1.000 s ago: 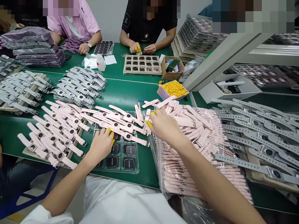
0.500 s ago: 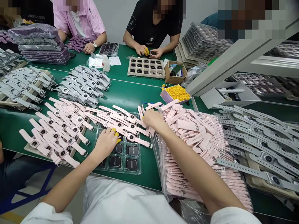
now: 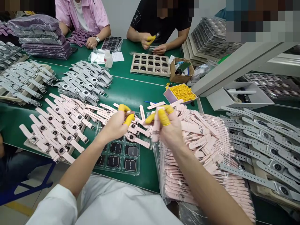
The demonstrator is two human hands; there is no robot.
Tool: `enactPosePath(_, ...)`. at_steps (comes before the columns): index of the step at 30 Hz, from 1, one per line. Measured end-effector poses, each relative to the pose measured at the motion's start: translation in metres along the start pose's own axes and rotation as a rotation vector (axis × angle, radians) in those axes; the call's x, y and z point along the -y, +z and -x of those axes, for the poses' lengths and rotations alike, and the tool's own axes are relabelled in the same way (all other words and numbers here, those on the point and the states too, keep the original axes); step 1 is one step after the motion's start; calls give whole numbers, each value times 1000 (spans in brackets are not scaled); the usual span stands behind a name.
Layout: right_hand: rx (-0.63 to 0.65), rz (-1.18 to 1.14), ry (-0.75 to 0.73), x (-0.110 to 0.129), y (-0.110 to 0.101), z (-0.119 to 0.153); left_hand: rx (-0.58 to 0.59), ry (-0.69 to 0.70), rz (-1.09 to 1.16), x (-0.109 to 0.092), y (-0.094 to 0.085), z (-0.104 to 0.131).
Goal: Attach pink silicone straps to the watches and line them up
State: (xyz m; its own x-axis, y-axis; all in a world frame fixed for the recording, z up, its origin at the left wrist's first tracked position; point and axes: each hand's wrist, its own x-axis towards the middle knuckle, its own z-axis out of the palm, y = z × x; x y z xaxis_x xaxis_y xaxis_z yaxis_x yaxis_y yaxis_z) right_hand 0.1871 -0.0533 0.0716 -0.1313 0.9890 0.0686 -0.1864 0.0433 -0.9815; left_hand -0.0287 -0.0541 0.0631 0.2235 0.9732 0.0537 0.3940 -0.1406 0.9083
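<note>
My left hand (image 3: 116, 124), with yellow finger cots on its fingertips, is closed in a pinch on a small watch case (image 3: 131, 112), of which only an edge shows. Facing it, my right hand (image 3: 169, 125) grips a pale pink watch strap (image 3: 156, 126). A small gap separates the two hands. Below my left hand lies a clear plastic tray (image 3: 138, 156) with dark square watch faces in its pockets. Assembled pink watches (image 3: 131, 137) rest across the tray's far part. Beside my right forearm, loose pink straps (image 3: 199, 131) lie heaped on a bagged stack of straps.
More pink watches (image 3: 61, 132) stand on a tray at left. Grey watches (image 3: 262, 143) fill the right side. A box of yellow finger cots (image 3: 182, 93) sits near a slanting metal post (image 3: 225, 68). Two co-workers sit across the green table (image 3: 131, 90).
My left hand has risen from the tray with a watch case. My right hand has come back toward me and lifted a pink strap. The co-worker in black has raised one hand.
</note>
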Motion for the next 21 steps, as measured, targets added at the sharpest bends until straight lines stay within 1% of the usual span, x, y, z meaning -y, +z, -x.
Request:
enactPosePath(3,104,-180,224,-32,15,7,3,87,27,25,29,-19)
enactPosePath(4,146,-206,281,-39,18,9,25,117,31,33,35,-22)
enactPosePath(6,216,-222,362,-47,19,12,89,195,15,46,41,-23)
enactPosePath(9,250,-191,391,-50,16,12,153,325,-54,51,39,-19)
enactPosePath(12,274,-166,401,-50,13,10,153,390,-74,48,33,-16)
enactPosePath(14,278,-188,417,-50,13,9,158,404,-75,46,31,-16)
enactPosePath(16,249,-237,432,-48,15,9,155,399,-78,46,30,-16)
enactPosePath(19,206,-323,463,-43,18,8,116,390,-68,45,32,-15)
enactPosePath(21,205,-371,485,-41,19,8,105,393,-57,45,32,-15)
